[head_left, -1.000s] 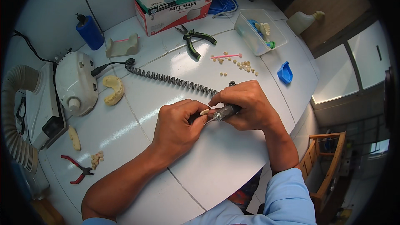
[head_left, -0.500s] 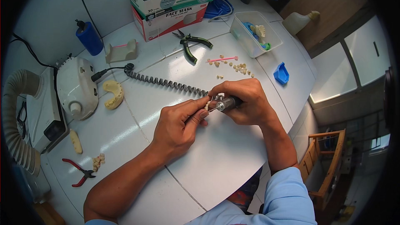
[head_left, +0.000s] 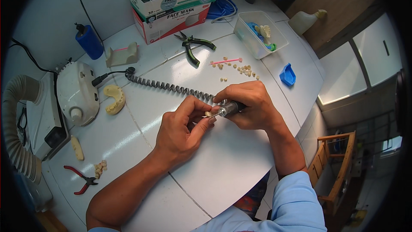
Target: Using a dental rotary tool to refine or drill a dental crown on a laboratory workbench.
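My right hand is wrapped round a dark rotary handpiece with a metal nose, its thin bur pointing left. Between the fingertips of my left hand sits a small cream dental piece, mostly covered by the fingers. The bur is right at this piece; whether it touches I cannot tell. A black coiled cord runs from behind my right hand to a white control unit on the left. Beyond my hands several loose cream teeth lie around a pink stick.
At left are a plaster dental model, red-handled cutters, more small cream pieces and a ribbed hose. Farther back stand green-handled pliers, stacked boxes, a clear tub and a blue tray.
My left fingers have shifted and turned the small dental piece, the index finger now raised and bent. The handpiece has moved slightly left and down. The whole view has shifted slightly.
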A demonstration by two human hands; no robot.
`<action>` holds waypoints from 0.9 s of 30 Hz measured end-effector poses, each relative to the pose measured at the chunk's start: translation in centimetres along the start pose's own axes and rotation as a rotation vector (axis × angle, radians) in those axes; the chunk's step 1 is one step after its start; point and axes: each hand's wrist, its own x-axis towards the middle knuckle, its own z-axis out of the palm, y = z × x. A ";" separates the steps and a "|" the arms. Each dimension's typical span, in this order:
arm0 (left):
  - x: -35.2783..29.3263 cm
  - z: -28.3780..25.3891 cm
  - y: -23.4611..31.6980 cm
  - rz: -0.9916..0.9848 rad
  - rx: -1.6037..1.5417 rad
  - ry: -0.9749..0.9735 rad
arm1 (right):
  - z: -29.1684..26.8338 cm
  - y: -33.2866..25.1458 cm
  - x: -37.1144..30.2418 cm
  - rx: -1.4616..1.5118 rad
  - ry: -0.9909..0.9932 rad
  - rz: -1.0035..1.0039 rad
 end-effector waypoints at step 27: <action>0.1 -0.5 -0.7 0.030 -0.050 0.014 | 0.2 -0.2 0.2 -0.015 -0.021 -0.063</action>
